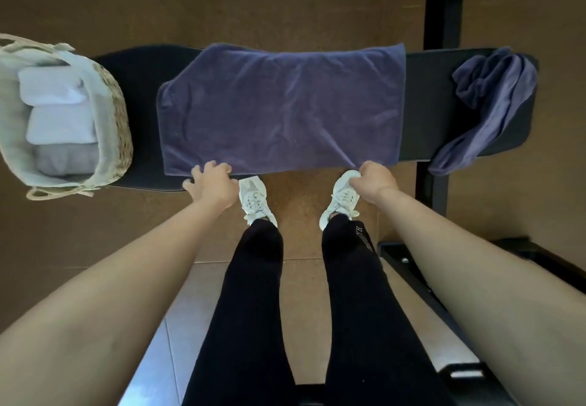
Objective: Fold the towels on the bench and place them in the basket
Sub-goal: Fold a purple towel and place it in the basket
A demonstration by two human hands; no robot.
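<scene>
The dark table [444, 107] runs across the view, with the brown floor [285, 3] beyond it and under it. Spread flat over the middle of the table lies a purple towel [282, 107], its far edge reaching the table's far side and its near edge hanging just past the table's near side. At the left end of the table stands a woven basket [122, 120] with a pale lining; inside it lie three folded towels [60, 120] (two white ones and a greyer one nearest the person), stacked side by side. At the right end of the table, well apart from the spread towel, a second purple towel [494, 98] sits crumpled, one end trailing down over the table's near edge.

Both bare arms reach to the near edge of the spread towel. The left hand [211, 185] rests at the towel's near left part, its fingers [218, 168] curled over the hem and touching the cloth; whether they pinch it I cannot tell. The right hand [375, 183] is at the near right corner, its fingers [364, 168] closed in a fist on the hem. Below the hands, white shoes [253, 199] stand on the floor, just beside the table.
</scene>
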